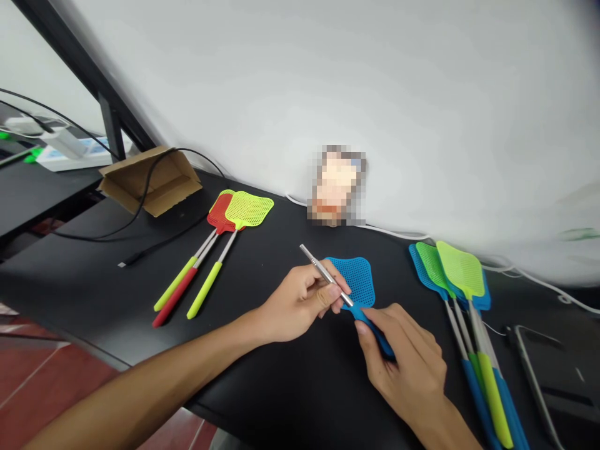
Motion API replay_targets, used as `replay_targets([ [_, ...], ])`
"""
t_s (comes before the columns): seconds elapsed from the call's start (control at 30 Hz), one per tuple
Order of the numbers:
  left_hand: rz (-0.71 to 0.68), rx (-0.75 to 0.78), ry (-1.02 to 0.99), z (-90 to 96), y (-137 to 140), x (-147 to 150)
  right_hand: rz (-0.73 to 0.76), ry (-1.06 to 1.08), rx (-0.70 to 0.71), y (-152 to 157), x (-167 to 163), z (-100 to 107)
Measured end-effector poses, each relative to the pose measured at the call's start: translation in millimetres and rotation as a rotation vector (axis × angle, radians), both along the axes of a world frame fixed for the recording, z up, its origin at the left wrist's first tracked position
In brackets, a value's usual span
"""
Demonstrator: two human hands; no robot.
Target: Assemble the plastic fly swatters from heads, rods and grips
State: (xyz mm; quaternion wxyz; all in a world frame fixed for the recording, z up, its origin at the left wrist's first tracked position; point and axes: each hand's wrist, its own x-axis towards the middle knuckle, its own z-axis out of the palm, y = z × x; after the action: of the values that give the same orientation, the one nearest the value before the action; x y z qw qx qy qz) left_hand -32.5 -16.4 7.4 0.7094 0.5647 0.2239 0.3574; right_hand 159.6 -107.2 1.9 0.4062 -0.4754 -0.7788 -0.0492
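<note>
My left hand (307, 299) pinches a slim metal rod (315, 261) between thumb and fingers, its free end pointing up and left. The rod's lower end meets a blue handle (382, 342), which the closed fingers of my right hand (407, 356) hold. Behind my left hand shows a blue mesh fly swatter head (359, 281); whether it joins the rod is hidden by my fingers. Left of my hands lie yellow-green fly swatters (206, 287) and a red fly swatter (175, 297). At the right is a bunch of blue, green and yellow-green fly swatters (462, 272).
An open cardboard box (157, 181) and a black cable (164, 240) are at the back left. A blurred upright object (337, 187) leans near the wall. A phone-like dark device (557, 375) lies at the right edge. Further left is a power strip (79, 153).
</note>
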Motion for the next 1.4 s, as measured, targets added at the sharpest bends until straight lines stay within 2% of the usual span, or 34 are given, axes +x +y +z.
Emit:
replay_targets([
  [0.3,-0.032,-0.009,0.024,-2.9,-2.2,0.8,0.011,-0.049,-0.033,-3.8,0.8,-5.4],
  [0.37,-0.042,-0.015,0.044,-3.4,-1.4,0.3,0.017,0.004,-0.093,-4.5,-0.2,-4.2],
  [0.43,-0.051,-0.032,0.059,-2.9,-0.4,-0.5,0.046,0.155,-0.266,-5.8,-2.8,-0.2],
  [0.57,-0.108,-0.076,0.041,-1.5,-0.1,-0.3,0.235,0.534,-0.805,-6.6,-10.4,9.8],
  [0.63,-0.138,-0.148,-0.013,-1.5,-1.1,1.8,0.277,0.617,-0.900,-5.0,-12.6,10.8],
  [0.7,-0.147,-0.261,-0.099,-1.4,-1.9,4.3,0.148,0.590,-0.793,-1.7,-11.1,7.4],
  [0.83,-0.122,-0.394,-0.219,1.6,0.4,6.2,-0.327,0.338,-0.425,11.6,4.3,-6.9],
  [0.9,-0.068,-0.395,-0.224,3.6,2.7,5.2,-0.446,0.236,-0.388,21.0,11.8,-13.7],
  [1.0,0.028,-0.380,-0.195,5.3,5.1,3.5,-0.533,0.086,-0.430,35.2,10.3,-21.3],
  [1.13,0.141,-0.323,-0.131,5.5,5.7,3.4,-0.606,-0.124,-0.392,49.9,-13.5,-26.6],
  [1.2,0.178,-0.294,-0.100,5.7,5.4,3.7,-0.619,-0.182,-0.420,54.7,-24.2,-27.4],
  [1.3,0.188,-0.247,-0.071,7.4,4.8,3.3,-0.607,-0.186,-0.510,57.4,-28.1,-28.1],
  [1.4,0.146,-0.199,-0.036,11.1,3.6,1.4,-0.558,-0.075,-0.506,54.5,-20.2,-26.6],
])
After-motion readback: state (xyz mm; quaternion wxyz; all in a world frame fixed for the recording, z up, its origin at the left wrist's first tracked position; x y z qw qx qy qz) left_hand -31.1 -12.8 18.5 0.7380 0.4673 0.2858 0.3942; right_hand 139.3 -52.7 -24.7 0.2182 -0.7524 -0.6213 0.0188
